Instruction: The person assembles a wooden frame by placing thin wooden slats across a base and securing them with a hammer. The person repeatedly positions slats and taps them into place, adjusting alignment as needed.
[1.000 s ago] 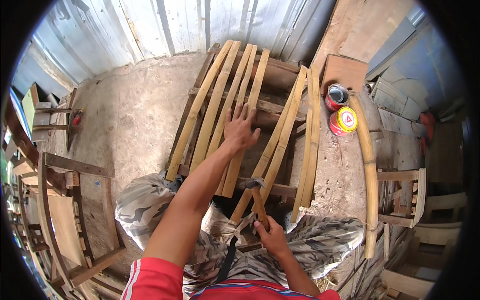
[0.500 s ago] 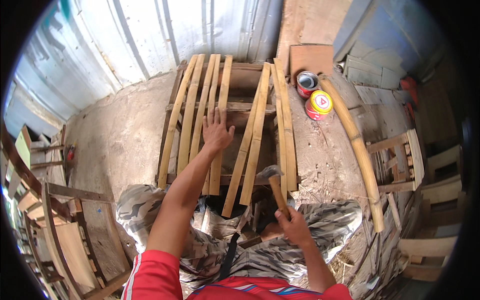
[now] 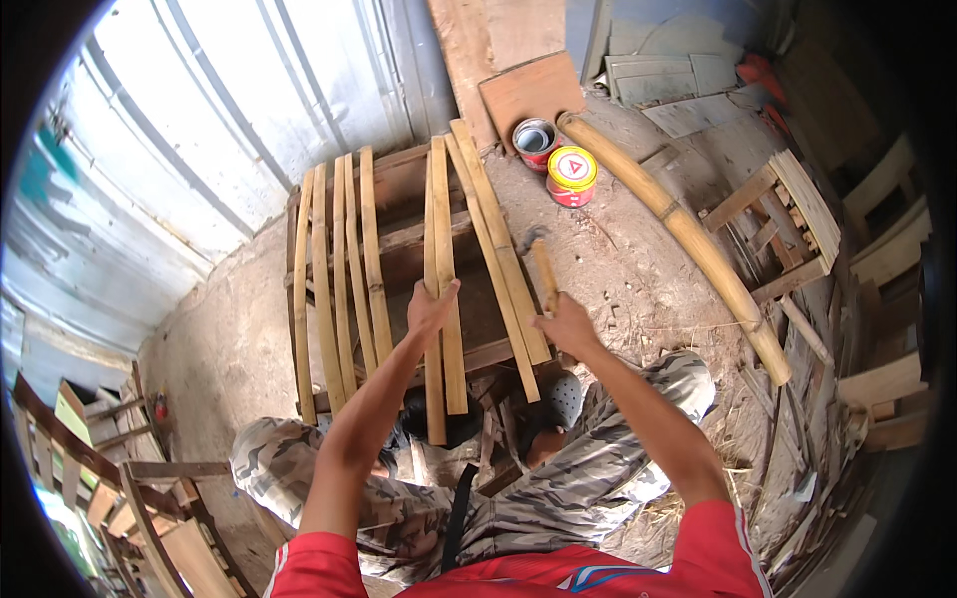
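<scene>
Several split bamboo slats (image 3: 323, 279) lie lengthwise over a dark wooden frame (image 3: 478, 354) in front of me. My left hand (image 3: 432, 307) is closed around the middle pair of slats (image 3: 454, 364), whose near ends stick out past the frame. To the right, my right hand (image 3: 566, 327) grips a hammer (image 3: 544, 274) by its wooden handle. The hammer's head points away from me, just beyond the right-hand slats (image 3: 498, 254). My legs are spread at the frame's near end.
An open can (image 3: 535, 140) and a yellow-lidded red can (image 3: 571, 177) stand right of the frame. A thick bamboo pole (image 3: 688, 239) lies farther right, near a small wooden crate (image 3: 773, 229). Corrugated metal sheeting (image 3: 249, 110) rises at the back left; wooden furniture frames (image 3: 150, 498) stand at the left.
My left hand has gone from lying spread on the slats to gripping the middle pair, which have shifted. The hammer in my right hand has moved up and away from me. The view has turned.
</scene>
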The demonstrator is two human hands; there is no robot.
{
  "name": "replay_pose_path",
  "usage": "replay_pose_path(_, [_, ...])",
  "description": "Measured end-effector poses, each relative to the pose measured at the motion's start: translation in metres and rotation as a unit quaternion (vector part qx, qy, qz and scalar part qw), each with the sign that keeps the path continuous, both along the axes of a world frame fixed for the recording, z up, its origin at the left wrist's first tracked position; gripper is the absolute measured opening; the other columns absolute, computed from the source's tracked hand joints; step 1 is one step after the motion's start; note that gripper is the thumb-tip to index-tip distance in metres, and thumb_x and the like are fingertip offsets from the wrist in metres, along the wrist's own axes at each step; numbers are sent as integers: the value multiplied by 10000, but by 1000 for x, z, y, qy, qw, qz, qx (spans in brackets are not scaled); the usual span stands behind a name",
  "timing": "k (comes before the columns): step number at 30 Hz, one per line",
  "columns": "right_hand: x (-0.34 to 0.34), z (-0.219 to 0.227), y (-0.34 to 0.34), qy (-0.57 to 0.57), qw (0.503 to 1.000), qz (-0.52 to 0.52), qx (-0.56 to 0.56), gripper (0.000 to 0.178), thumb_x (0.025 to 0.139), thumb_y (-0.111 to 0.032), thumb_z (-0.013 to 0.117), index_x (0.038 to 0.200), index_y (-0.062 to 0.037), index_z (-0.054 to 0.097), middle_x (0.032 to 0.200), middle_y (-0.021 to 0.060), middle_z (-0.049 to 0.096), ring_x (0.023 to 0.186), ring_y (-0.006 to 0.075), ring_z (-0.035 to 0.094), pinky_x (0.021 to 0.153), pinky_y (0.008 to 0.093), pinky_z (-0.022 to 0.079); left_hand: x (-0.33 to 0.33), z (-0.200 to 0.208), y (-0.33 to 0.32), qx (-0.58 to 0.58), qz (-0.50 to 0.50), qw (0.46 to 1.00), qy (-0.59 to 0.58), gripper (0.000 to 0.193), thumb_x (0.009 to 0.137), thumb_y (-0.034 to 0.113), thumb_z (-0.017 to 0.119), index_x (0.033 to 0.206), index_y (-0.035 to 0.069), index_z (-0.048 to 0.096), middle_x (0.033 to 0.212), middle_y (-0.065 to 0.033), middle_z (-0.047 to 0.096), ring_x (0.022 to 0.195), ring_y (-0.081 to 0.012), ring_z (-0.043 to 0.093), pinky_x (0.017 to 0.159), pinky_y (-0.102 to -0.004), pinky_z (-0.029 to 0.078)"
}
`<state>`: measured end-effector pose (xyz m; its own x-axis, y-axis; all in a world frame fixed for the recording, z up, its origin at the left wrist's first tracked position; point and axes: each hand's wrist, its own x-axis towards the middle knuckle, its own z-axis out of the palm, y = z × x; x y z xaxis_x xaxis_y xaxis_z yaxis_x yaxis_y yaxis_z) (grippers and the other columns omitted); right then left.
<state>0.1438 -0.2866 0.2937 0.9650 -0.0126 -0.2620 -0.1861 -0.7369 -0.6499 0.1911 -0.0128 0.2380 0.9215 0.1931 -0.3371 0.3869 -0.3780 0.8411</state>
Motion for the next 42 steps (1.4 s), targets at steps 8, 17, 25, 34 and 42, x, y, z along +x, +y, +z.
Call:
replay_pose_path(8, [6,-37,23,-7,995,-23,92,546,853,-404,790,1114,35,596,1021,244,705,1002,410,687,867,456,535,-2,-22,-57,-261,-20,958,-115,674,985,206,691,1520,47,312,1322,-106,583,1177,-198,586,977,-340,479])
replay_pose_path(17, [5,-42,-7,-15,992,-61,113,626,774,-453,851,1094,27,612,980,172,707,915,313,696,815,404,536,-12,1,-139,-344,72,932,-87,689,982,140,631,1557,55,261,1375,-160,552,1230,-254,565,1041,-374,455])
replay_pose_path(25, [4,-8,-38,-18,996,-50,75,479,781,-307,790,1105,-3,610,1038,256,701,1002,414,682,878,456,537,-15,-2,-194,-186,76,950,-239,647,961,157,586,1533,86,293,1313,-251,609,1190,-390,628,986,-447,495])
replay_pose_path(34, [-5,-33,-101,-55,988,-141,40,328,849,-151,719,1128,3,643,999,173,724,912,270,694,826,395,542,-16,-13,-265,-164,-74,980,-85,726,977,177,507,1573,54,112,1124,-372,654,1051,-495,663,960,-522,508])
replay_pose_path(42, [-11,-89,-125,-34,989,-145,-22,272,839,-196,704,1049,-31,656,978,210,722,953,371,711,829,434,551,-30,-115,-299,-224,-101,969,21,731,923,135,526,1521,-127,198,1322,-400,551,1258,-425,587,1024,-438,490])
